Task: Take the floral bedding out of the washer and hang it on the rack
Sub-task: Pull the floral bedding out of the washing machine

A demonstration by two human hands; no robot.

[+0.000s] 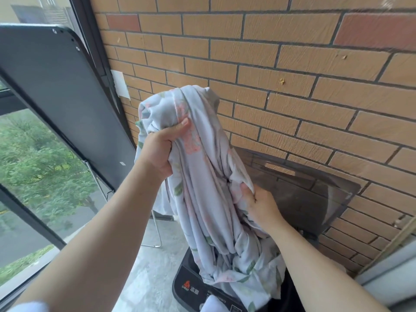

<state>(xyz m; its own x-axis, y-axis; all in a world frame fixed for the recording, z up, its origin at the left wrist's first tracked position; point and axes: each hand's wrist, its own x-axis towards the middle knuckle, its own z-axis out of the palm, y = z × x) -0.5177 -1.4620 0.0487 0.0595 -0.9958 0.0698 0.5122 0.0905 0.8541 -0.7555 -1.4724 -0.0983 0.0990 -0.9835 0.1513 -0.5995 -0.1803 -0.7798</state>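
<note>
At the centre of the frame, the floral bedding [202, 176] is held up as a twisted bundle, its lower end trailing into the open washer [191, 287] at the bottom. Its upper part is gripped by the left hand [159, 149], fingers closed around the cloth, while a fold lower down is pinched by the right hand [261, 206]. Behind it, the raised washer lid [304, 194] is leaned against the brick wall [270, 64].

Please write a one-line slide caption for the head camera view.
Both hands, left hand high and right hand lower, lift twisted floral bedding out of the open washer.
</note>
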